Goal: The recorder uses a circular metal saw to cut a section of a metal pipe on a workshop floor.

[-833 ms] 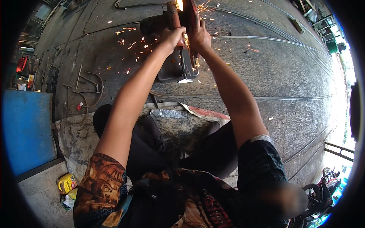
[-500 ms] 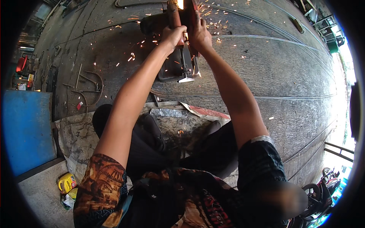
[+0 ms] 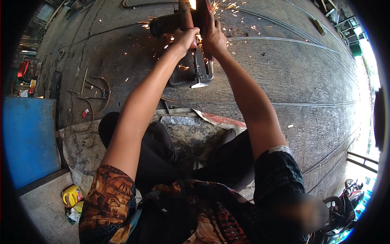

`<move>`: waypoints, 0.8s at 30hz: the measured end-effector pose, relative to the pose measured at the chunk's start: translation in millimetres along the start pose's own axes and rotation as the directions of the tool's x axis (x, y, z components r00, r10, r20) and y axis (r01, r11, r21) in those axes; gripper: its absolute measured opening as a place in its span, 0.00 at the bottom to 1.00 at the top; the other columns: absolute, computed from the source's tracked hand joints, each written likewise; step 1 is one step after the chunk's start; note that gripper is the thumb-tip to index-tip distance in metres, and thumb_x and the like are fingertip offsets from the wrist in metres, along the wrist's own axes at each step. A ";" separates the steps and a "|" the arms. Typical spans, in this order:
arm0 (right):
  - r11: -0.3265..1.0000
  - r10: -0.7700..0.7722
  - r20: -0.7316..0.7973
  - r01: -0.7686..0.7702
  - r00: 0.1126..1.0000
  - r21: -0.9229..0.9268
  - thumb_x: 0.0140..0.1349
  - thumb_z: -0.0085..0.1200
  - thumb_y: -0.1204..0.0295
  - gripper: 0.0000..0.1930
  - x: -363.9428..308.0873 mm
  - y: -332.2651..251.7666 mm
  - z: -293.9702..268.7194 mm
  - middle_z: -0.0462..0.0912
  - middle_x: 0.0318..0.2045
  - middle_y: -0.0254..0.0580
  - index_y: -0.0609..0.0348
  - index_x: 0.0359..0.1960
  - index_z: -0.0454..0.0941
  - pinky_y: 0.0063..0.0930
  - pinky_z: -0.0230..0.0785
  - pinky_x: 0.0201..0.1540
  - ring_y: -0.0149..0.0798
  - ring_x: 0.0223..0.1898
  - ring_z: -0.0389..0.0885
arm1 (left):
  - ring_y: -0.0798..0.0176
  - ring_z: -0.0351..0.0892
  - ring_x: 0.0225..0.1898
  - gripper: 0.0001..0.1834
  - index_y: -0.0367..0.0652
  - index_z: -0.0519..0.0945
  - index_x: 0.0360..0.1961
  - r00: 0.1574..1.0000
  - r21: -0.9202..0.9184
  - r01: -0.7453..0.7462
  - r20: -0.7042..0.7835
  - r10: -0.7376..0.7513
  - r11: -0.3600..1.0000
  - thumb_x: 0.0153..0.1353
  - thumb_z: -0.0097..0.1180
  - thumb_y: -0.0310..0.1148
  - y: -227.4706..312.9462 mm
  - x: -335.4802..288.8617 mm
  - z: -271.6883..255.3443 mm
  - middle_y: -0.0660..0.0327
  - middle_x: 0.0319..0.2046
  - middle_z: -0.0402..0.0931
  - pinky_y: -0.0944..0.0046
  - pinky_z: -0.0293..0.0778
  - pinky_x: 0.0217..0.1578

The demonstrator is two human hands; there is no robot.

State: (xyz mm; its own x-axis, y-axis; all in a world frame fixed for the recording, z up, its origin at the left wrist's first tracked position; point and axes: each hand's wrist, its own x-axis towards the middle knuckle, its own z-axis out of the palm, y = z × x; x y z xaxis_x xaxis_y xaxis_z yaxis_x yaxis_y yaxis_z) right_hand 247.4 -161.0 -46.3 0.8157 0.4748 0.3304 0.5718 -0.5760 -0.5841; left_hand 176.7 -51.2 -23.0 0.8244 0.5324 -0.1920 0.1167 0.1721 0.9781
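While the chop saw (image 3: 164, 26) is throwing sparks (image 3: 230, 6), the left hand (image 3: 185, 39) is grasping its handle (image 3: 186, 18), the right hand (image 3: 214, 40) touching its guard (image 3: 209, 12), grip unclear; both are risking burns.

The left hand (image 3: 185, 39) grips a reddish-brown, bar-shaped handle (image 3: 185, 17); the right hand (image 3: 215, 41) touches a red curved guard (image 3: 209, 13) amid orange sparks (image 3: 232, 6).

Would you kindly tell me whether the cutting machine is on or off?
On: bright orange sparks are flying around the cutting machine.
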 end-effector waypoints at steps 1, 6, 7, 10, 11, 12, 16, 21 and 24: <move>1.000 -0.001 0.001 0.001 1.000 0.001 0.66 0.42 0.65 0.35 -0.3 -1.1 -0.9 0.67 0.55 0.61 0.41 0.73 0.41 0.54 0.75 0.41 0.67 0.41 0.79 | 0.66 0.76 0.19 0.08 0.38 0.75 0.29 1.000 0.009 -0.011 0.002 0.011 1.000 0.49 0.59 0.29 -0.5 1.5 -1.1 0.60 0.20 0.75 0.66 0.73 0.22; 1.000 -0.007 0.005 0.007 1.000 -0.006 0.65 0.44 0.64 0.36 -1.1 1.4 -1.5 0.66 0.55 0.62 0.40 0.73 0.41 0.54 0.74 0.43 0.67 0.43 0.79 | 0.66 0.76 0.20 0.07 0.37 0.75 0.28 1.000 0.042 0.003 -0.016 -0.002 0.999 0.49 0.59 0.29 -4.2 4.2 -0.1 0.60 0.20 0.75 0.66 0.73 0.21; 1.000 -0.008 0.005 0.009 1.000 -0.005 0.65 0.44 0.64 0.36 -0.8 0.6 -1.6 0.66 0.55 0.62 0.40 0.73 0.41 0.54 0.74 0.43 0.67 0.43 0.79 | 0.66 0.76 0.20 0.07 0.37 0.75 0.28 1.000 0.028 -0.008 -0.006 0.008 1.000 0.49 0.59 0.29 -5.0 5.6 -0.7 0.60 0.20 0.75 0.66 0.73 0.21; 0.999 0.009 0.012 -0.010 1.000 0.037 0.65 0.47 0.58 0.38 -0.5 -0.3 -1.6 0.67 0.55 0.62 0.41 0.72 0.41 0.58 0.72 0.44 0.70 0.44 0.77 | 0.66 0.76 0.19 0.07 0.37 0.75 0.28 1.000 0.015 -0.018 -0.003 0.018 1.000 0.49 0.59 0.28 -7.6 7.1 -2.5 0.60 0.20 0.75 0.66 0.72 0.21; 1.000 0.013 0.022 -0.014 1.000 0.022 0.64 0.47 0.58 0.38 -0.9 0.3 -1.3 0.67 0.55 0.62 0.41 0.72 0.41 0.58 0.72 0.44 0.70 0.44 0.77 | 0.66 0.76 0.19 0.07 0.37 0.75 0.27 1.000 0.015 -0.017 -0.008 0.017 1.000 0.49 0.59 0.28 -8.1 6.7 -2.1 0.60 0.20 0.75 0.66 0.72 0.21; 1.000 0.017 0.032 -0.017 0.999 0.006 0.64 0.48 0.59 0.38 -1.3 1.0 -1.1 0.67 0.55 0.62 0.42 0.72 0.41 0.58 0.72 0.44 0.69 0.44 0.77 | 0.66 0.76 0.19 0.07 0.37 0.75 0.27 1.000 0.014 -0.015 -0.006 0.015 1.000 0.49 0.59 0.28 -8.3 6.7 -1.4 0.60 0.20 0.75 0.66 0.72 0.21; 1.000 -0.008 0.004 0.008 1.000 -0.004 0.63 0.49 0.65 0.39 -0.2 -0.4 -0.2 0.66 0.55 0.63 0.42 0.73 0.41 0.54 0.74 0.44 0.67 0.44 0.79 | 0.66 0.76 0.19 0.07 0.37 0.75 0.27 0.999 0.032 -0.034 -0.028 0.035 0.999 0.48 0.59 0.28 -9.3 8.4 -2.7 0.60 0.20 0.75 0.66 0.73 0.21; 0.999 -0.004 0.023 0.002 1.000 0.054 0.64 0.47 0.58 0.37 -1.4 -1.8 -1.0 0.67 0.55 0.64 0.42 0.72 0.42 0.57 0.72 0.44 0.70 0.44 0.77 | 0.66 0.76 0.19 0.07 0.37 0.75 0.28 0.999 0.014 -0.036 -0.022 0.036 0.999 0.48 0.59 0.28 -9.9 8.7 -3.5 0.60 0.20 0.75 0.66 0.73 0.21; 0.999 0.004 0.001 -0.004 1.000 0.034 0.63 0.48 0.59 0.38 0.9 3.8 0.8 0.67 0.55 0.64 0.42 0.72 0.42 0.57 0.72 0.45 0.69 0.45 0.77 | 0.66 0.75 0.19 0.07 0.38 0.75 0.28 0.999 0.029 -0.032 -0.018 0.033 0.999 0.48 0.59 0.28 -6.1 3.9 0.7 0.60 0.20 0.75 0.67 0.73 0.22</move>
State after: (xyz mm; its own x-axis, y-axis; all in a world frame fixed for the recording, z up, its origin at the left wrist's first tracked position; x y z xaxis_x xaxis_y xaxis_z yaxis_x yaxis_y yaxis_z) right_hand 250.3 -162.2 -48.8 0.8179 0.4731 0.3274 0.5652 -0.5546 -0.6107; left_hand 179.6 -50.8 -29.7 0.8178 0.5525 -0.1611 0.1061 0.1304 0.9858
